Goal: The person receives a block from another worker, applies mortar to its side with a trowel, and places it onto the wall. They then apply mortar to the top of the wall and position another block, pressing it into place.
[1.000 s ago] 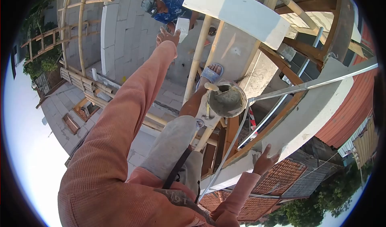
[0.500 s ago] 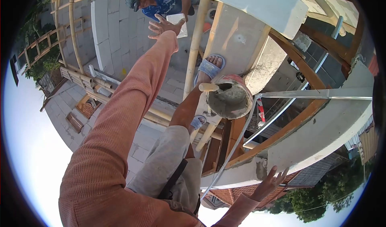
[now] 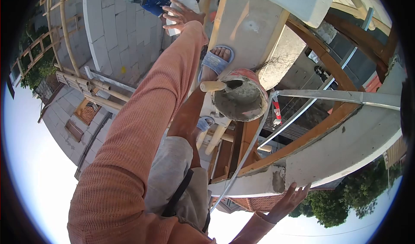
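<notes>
My left hand (image 3: pixel 183 17), fingers spread, reaches out over a white block (image 3: pixel 190 4) and overlaps it. Whether the fingers press on the block is hard to tell. A co-worker in a blue patterned shirt (image 3: pixel 160 1) is right behind the block. At the lower right, my right hand (image 3: pixel 288 203) rests with fingers apart against the edge of a curved pale block wall (image 3: pixel 328 157). Between my hands stands a bucket (image 3: pixel 243 103) of grey mortar, and a wooden handle (image 3: pixel 212 86) sticks out over its rim.
My sandalled foot (image 3: pixel 217 61) stands on a board (image 3: pixel 248 27) beside the bucket. Metal bars (image 3: pixel 320 96) cross near the wall, over brown wooden beams (image 3: pixel 302 136). Bamboo scaffolding (image 3: pixel 69 36) rises at the left. A large pale panel (image 3: pixel 298 1) lies at the top.
My left hand has moved up and right, and now overlaps the white block more. The co-worker has shifted up and left in view. My right hand stays at the wall edge.
</notes>
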`<state>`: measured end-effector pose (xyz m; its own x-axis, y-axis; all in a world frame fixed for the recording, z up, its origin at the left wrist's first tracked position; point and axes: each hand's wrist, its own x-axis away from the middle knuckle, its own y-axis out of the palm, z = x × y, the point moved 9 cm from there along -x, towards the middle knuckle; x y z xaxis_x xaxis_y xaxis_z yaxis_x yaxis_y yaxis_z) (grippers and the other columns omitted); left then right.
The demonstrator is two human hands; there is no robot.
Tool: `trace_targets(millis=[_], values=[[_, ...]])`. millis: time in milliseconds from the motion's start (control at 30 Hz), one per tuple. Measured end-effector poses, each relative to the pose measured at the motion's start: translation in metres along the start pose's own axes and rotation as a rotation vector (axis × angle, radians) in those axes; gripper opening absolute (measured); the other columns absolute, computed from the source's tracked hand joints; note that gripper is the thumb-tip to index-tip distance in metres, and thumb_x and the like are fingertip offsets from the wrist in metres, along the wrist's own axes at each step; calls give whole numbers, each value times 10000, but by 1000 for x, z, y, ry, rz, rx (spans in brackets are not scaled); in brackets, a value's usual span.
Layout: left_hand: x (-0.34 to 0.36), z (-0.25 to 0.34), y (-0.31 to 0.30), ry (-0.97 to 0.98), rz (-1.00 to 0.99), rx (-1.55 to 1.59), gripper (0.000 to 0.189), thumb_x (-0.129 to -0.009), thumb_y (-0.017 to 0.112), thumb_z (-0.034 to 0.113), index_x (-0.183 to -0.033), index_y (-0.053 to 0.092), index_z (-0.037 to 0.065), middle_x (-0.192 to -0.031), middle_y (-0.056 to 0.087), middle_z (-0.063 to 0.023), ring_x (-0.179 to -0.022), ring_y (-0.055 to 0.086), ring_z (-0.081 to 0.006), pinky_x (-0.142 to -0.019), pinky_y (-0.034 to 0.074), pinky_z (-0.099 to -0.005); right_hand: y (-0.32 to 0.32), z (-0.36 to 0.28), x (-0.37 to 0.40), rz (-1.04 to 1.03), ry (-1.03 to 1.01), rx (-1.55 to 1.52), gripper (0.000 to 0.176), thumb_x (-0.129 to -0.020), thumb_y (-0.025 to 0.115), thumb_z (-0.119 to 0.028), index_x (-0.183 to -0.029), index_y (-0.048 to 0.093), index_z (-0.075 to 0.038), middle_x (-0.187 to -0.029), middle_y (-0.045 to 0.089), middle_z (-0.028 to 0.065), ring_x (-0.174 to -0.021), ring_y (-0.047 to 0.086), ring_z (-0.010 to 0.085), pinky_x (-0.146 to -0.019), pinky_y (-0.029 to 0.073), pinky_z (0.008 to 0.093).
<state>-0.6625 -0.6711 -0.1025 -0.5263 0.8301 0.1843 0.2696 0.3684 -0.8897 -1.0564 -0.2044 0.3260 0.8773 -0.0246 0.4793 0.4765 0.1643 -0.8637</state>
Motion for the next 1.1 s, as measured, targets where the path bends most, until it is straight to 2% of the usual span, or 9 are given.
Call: trace_targets(millis=[100, 133, 267, 467, 600, 700, 833, 900, 1100], values=[[0, -10, -2, -131, -242, 88, 1376, -616, 802, 607, -1596, -67, 184, -1624, 50, -242, -1452, 206, -467, -1088, 276, -701, -3, 18, -9, 5, -19, 54, 899, -860, 550, -687, -1527, 349, -117, -1539, 315, 216, -1440, 313, 383, -1174, 308, 578], [4, -18, -12, -145, -251, 153, 1317, -657, 788, 604, -1593, -80, 279, -1621, 54, -245, -1418, 258, -471, -1041, 346, -671, -1, 22, -10, 2, -13, 41, 899, -856, 552, -688, -1525, 354, -121, -1538, 318, 216, -1439, 315, 383, -1176, 303, 582], [-4, -49, -2, -102, -272, 90, 1206, -691, 757, 645, -1574, -34, 424, -1621, 64, -238, -1378, 331, -435, -982, 418, -591, 2, 26, -8, 47, -34, 95, 893, -844, 555, -695, -1520, 374, -141, -1525, 334, 220, -1434, 323, 392, -1179, 290, 596], [-3, -75, 18, -80, -418, 92, 1185, -692, 794, 589, -1577, 27, 407, -1607, 106, -225, -1371, 360, -441, -988, 459, -593, 0, 20, -8, 40, -66, 123, 860, -861, 566, -666, -1524, 377, -151, -1530, 333, 216, -1434, 333, 379, -1177, 301, 583], [-8, -125, 2, -103, -402, 83, 1181, -661, 846, 513, -1564, 96, 377, -1590, 126, -241, -1368, 370, -478, -1003, 462, -618, -5, -5, 4, -37, -7, -18, 810, -918, 555, -591, -1530, 352, -101, -1541, 329, 219, -1442, 316, 383, -1172, 313, 563], [-27, -165, -43, -91, -381, 210, 1184, -626, 880, 419, -1548, 140, 345, -1566, 152, -263, -1386, 339, -514, -1027, 454, -609, -4, -12, 4, -62, -81, -48, 822, -931, 556, -576, -1531, 330, -62, -1549, 325, 230, -1448, 297, 403, -1168, 322, 551], [-35, -209, -123, 174, -293, 243, 1157, -611, 878, 343, -1529, 179, 256, -1456, 268, -291, -1361, 340, -468, -1080, 427, -532, -9, -20, 6, -96, -90, -73, 817, -932, 608, -496, -1537, 314, -32, -1544, 318, 263, -1436, 304, 434, -1150, 323, 545], [-18, -235, -171, 123, -349, 383, 1123, -621, 879, 362, -1499, 203, 183, -1396, 324, -277, -1316, 345, -457, -1083, 399, -536, -8, -16, 4, -82, -141, -75, 792, -939, 614, -465, -1537, 322, -37, -1543, 315, 271, -1435, 308, 434, -1153, 321, 527], [11, -276, -295, 556, -218, 505, 1093, -654, 887, 342, -1469, 190, 130, -1372, 338, -264, -1263, 392, -410, -1093, 358, -493, -13, -18, 4, -107, -140, -152, 716, -947, 634, -377, -1533, 352, -76, -1538, 306, 277, -1437, 311, 429, -1156, 322, 498]])
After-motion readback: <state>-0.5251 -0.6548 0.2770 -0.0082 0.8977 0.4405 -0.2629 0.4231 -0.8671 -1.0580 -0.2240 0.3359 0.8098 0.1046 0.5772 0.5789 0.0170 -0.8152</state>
